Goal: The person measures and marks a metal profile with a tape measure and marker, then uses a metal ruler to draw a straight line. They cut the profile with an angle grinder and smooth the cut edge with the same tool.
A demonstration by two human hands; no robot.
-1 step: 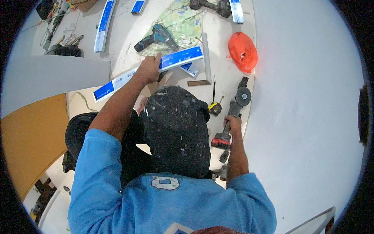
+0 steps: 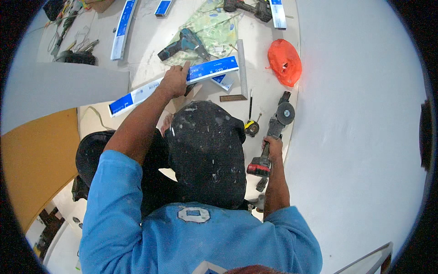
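Note:
My left hand (image 2: 174,83) grips a long blue-and-white strip (image 2: 212,69), perhaps a channel with printed film on it, from above near its middle; one finger points up along it. The strip lies slanted across a shorter blue-and-white piece (image 2: 223,81), partly hidden below. On my right, my right hand (image 2: 273,147) is wrapped round the body of a cordless angle grinder (image 2: 275,128), with its disc end pointing away from me and the red-and-black battery toward me. A teal-and-black cordless drill (image 2: 187,42) lies on a green patterned cloth (image 2: 219,34) just beyond the strip.
A try square (image 2: 242,68), a pencil (image 2: 250,102) and a yellow-and-black tape measure (image 2: 251,128) lie between my knee and the grinder. An orange bag (image 2: 284,62) sits by the white wall (image 2: 360,137). More blue-and-white strips (image 2: 122,29) and another power tool (image 2: 251,8) lie farther off.

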